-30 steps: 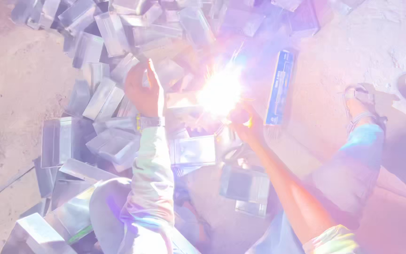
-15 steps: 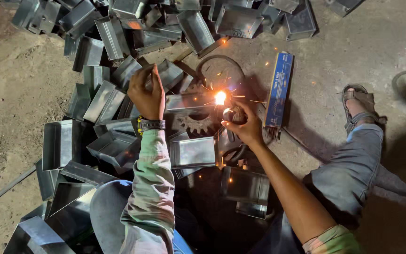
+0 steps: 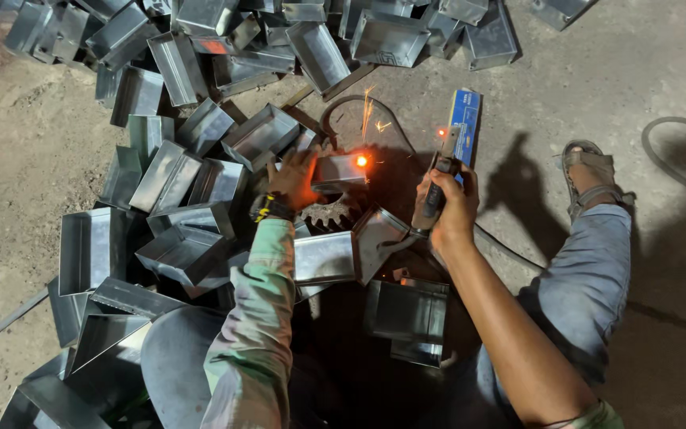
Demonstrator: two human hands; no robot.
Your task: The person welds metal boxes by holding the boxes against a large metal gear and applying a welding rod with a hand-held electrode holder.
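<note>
My left hand (image 3: 294, 178) grips a small sheet-metal box (image 3: 338, 171) that rests on a large toothed gear (image 3: 329, 214). A weld spot on the box's right edge still glows orange, and a few sparks fly above it. My right hand (image 3: 448, 203) is closed around a welding electrode holder (image 3: 438, 176), lifted to the right of the box with its rod tip glowing. A watch sits on my left wrist.
Several open metal boxes (image 3: 176, 171) lie heaped to the left and along the top. More boxes (image 3: 406, 311) sit near my knees. A blue electrode packet (image 3: 465, 117) lies on the concrete floor. A cable (image 3: 510, 248) runs right, and my sandalled foot (image 3: 589, 175) rests there.
The bright arc flash has died out, leaving a glowing spot. My right hand pulled the electrode holder up and right, away from the box. My left hand stayed on the box.
</note>
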